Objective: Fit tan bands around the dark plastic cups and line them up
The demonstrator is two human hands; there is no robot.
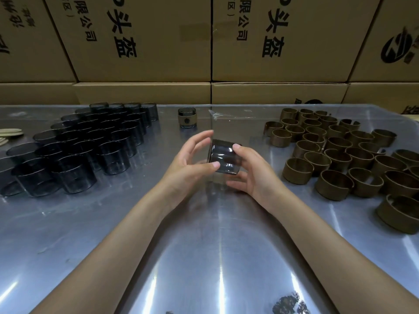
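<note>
**Bare cup in hand, no band on it yet**

The dark cup (223,157) is on its side, held above the desk (204,257) at centre, between both of your hands. No band shows on it. Your right hand (251,175) has thumb and fingers curled round its right end. Your left hand (192,162) is spread wide; its thumb tip touches the cup's near wall, the other fingers (204,137) arched over the left rim, seemingly clear of it.

Handling, by the look: thin, see-through smoky plastic, glossy. Likely light, fairly stiff, slick. Hold by rim and base, leaving the wall free for the band. Hard squeezing may flex it.

Loose tan bands (340,155) stand well apart to your right, open rings, probably thin and easily bent. Take one by its edges.

Bare cups (90,141) are packed in rows at left. One banded cup (187,117) stands alone at the far edge, start of the line. Cardboard boxes (145,41) are stacked behind.
</note>
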